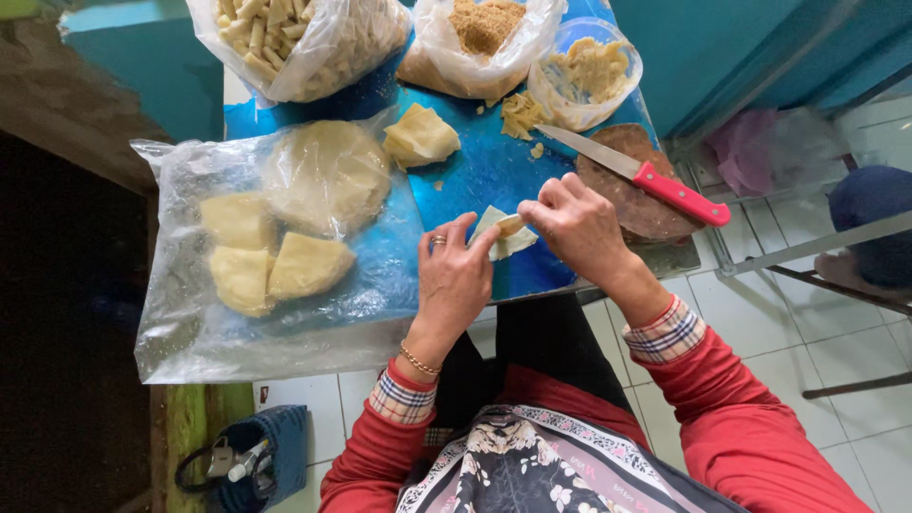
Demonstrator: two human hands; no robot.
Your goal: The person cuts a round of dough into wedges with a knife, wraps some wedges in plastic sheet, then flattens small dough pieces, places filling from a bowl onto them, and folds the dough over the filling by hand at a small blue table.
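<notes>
My left hand (pixel 454 275) and my right hand (pixel 579 226) both pinch a thin pale dough wrapper (pixel 502 234) over the blue table (pixel 475 176). The right fingers press a small filling piece at its upper edge. A folded stack of wrappers (pixel 420 136) lies just beyond. A knife with a red handle (pixel 655 180) rests on a round brown board (pixel 636 204) to the right of my right hand.
A clear plastic bag (pixel 275 256) with several dough pieces covers the table's left side. At the back stand a bag of rolled sticks (pixel 304 38), a bag of brown crumbs (pixel 480 38) and a tub of pale filling (pixel 587 71). A blue basket (pixel 256 461) sits on the tiled floor.
</notes>
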